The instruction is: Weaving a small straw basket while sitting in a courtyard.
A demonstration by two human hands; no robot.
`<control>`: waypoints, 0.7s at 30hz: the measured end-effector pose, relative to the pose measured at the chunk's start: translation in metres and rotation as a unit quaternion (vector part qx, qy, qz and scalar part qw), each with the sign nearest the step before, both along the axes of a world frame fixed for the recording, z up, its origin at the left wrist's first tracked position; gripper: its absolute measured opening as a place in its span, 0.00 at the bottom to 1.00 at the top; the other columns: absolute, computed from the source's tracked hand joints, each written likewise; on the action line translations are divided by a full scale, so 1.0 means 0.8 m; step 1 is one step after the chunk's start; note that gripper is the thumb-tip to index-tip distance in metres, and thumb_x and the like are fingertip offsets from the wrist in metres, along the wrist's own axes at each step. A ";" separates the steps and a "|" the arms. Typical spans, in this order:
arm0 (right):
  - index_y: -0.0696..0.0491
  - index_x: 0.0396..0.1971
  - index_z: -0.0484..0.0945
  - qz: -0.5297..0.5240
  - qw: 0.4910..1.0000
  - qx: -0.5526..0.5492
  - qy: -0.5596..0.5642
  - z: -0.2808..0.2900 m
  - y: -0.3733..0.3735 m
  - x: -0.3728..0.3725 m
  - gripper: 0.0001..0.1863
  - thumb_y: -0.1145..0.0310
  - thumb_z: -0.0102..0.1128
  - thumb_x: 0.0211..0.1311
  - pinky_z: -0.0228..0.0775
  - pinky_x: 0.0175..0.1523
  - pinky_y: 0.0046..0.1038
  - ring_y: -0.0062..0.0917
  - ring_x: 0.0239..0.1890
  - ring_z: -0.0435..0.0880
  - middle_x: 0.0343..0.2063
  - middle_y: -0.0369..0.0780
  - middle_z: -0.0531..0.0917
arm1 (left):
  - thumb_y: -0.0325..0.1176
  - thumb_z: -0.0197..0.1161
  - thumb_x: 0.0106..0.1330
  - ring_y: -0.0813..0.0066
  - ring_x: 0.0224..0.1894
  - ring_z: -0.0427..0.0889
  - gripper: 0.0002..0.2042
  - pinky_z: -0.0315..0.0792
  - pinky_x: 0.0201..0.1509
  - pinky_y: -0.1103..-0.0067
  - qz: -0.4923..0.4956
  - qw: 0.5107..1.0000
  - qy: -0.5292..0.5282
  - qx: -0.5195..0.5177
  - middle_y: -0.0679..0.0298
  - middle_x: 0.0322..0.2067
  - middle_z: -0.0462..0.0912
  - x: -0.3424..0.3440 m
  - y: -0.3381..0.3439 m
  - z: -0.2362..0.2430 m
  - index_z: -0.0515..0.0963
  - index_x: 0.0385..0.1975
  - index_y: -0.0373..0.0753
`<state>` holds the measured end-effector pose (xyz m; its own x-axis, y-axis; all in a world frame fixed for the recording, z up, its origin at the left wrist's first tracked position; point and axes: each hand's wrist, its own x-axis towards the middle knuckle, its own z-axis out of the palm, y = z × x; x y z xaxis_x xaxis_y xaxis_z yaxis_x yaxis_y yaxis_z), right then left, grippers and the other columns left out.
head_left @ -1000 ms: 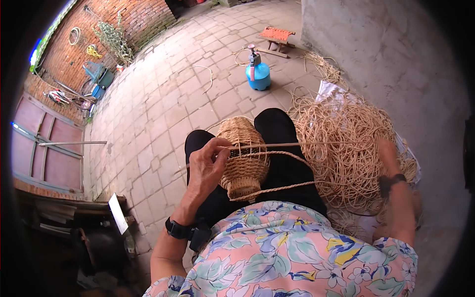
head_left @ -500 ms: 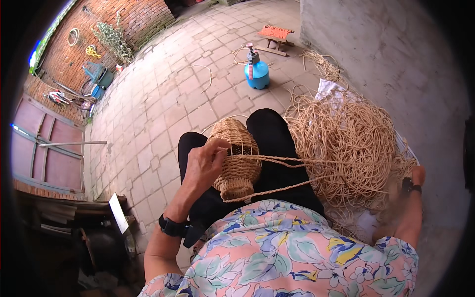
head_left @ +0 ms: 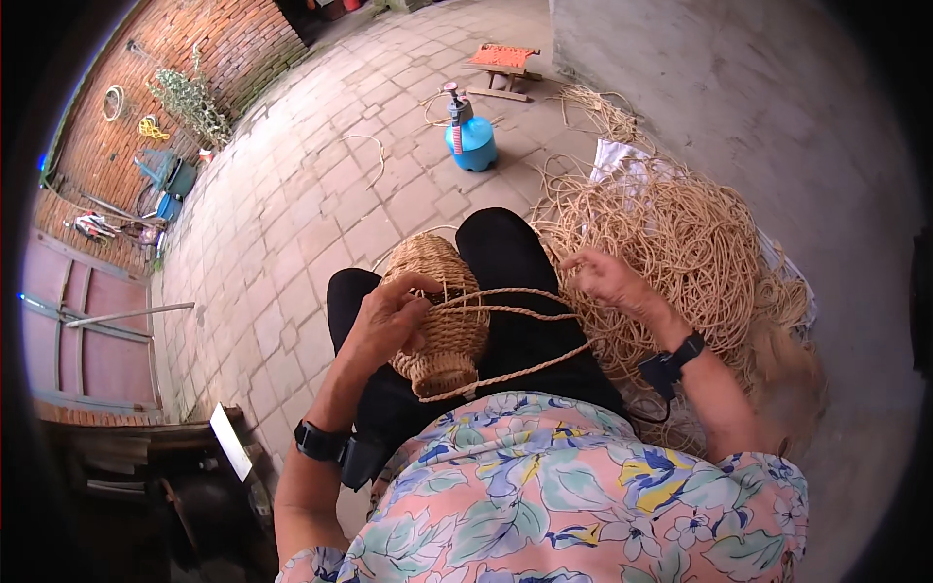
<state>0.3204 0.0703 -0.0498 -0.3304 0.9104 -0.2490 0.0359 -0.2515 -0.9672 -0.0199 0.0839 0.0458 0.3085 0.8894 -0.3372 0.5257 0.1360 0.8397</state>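
Note:
A woven rope basket (head_left: 442,335), rounded with a narrower neck toward me, lies tilted between my thighs. My left hand (head_left: 389,316) grips its left side, thumb and fingers bent at a gap in the weave where upright strands show. From that gap slack strands of twisted tan rope (head_left: 525,309) run right across my black trousers. Another length curves from the basket's neck toward the rope heap. My right hand (head_left: 617,287) hovers at the left edge of the heap, fingers loosely curled and apart, with nothing clearly visible between them.
A large tangled rope heap (head_left: 690,262) lies on white cloth at my right, beside a grey wall (head_left: 758,97). Ahead stand a blue pump sprayer (head_left: 472,144) and a folding stool (head_left: 505,60) with orange seat. A blurred tan shape (head_left: 789,374) is near my right elbow.
My right hand has come from the far right back toward the basket. The rope strands, straighter before, now hang slack. My left hand stays on the basket. The whole view has shifted slightly.

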 end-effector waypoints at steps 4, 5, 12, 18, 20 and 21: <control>0.55 0.29 0.73 0.056 0.959 0.185 -0.208 0.011 -0.005 -0.036 0.10 0.68 0.66 0.57 0.63 0.24 0.27 0.20 0.18 0.73 0.15 0.34 0.71 | 0.28 0.53 0.68 0.85 0.17 0.75 0.11 0.68 0.18 0.86 0.004 0.998 -0.062 -0.023 0.66 0.23 0.78 -0.003 0.003 -0.006 0.75 0.47 0.36; 0.55 0.29 0.73 0.054 0.959 0.207 -0.184 0.008 -0.008 -0.037 0.10 0.68 0.66 0.57 0.63 0.24 0.27 0.20 0.18 0.73 0.15 0.34 0.71 | 0.29 0.53 0.69 0.86 0.17 0.75 0.11 0.68 0.18 0.88 0.004 0.997 -0.075 -0.036 0.66 0.26 0.80 -0.005 0.003 -0.006 0.74 0.49 0.35; 0.55 0.27 0.70 0.011 0.891 0.360 -0.277 -0.018 -0.028 -0.032 0.06 0.70 0.58 0.57 0.69 0.27 0.35 0.39 0.21 0.79 0.17 0.45 0.77 | 0.30 0.53 0.69 0.87 0.17 0.75 0.11 0.68 0.18 0.88 0.003 0.997 -0.076 -0.033 0.62 0.34 0.83 -0.008 0.005 -0.005 0.74 0.48 0.36; 0.57 0.32 0.72 -0.260 0.777 0.186 -0.542 -0.090 0.009 0.108 0.13 0.61 0.54 0.62 0.68 0.26 0.38 0.39 0.19 0.77 0.16 0.46 0.77 | 0.31 0.54 0.69 0.86 0.18 0.76 0.11 0.72 0.20 0.88 0.001 0.998 -0.039 -0.041 0.63 0.33 0.82 -0.014 0.004 0.005 0.75 0.48 0.36; 0.59 0.34 0.72 -0.282 0.808 0.060 -0.514 -0.120 0.008 0.159 0.17 0.57 0.48 0.68 0.67 0.30 0.40 0.40 0.27 0.79 0.25 0.50 0.79 | 0.29 0.54 0.68 0.84 0.22 0.80 0.11 0.76 0.24 0.87 0.009 0.990 -0.106 -0.090 0.64 0.31 0.81 -0.012 0.001 0.004 0.74 0.48 0.36; 0.59 0.34 0.72 -0.270 0.818 0.058 -0.504 -0.134 0.003 0.174 0.17 0.57 0.48 0.68 0.67 0.30 0.40 0.40 0.27 0.79 0.25 0.50 0.79 | 0.29 0.54 0.68 0.84 0.22 0.80 0.11 0.76 0.24 0.87 0.010 0.990 -0.106 -0.091 0.64 0.31 0.81 -0.010 -0.001 0.002 0.74 0.48 0.36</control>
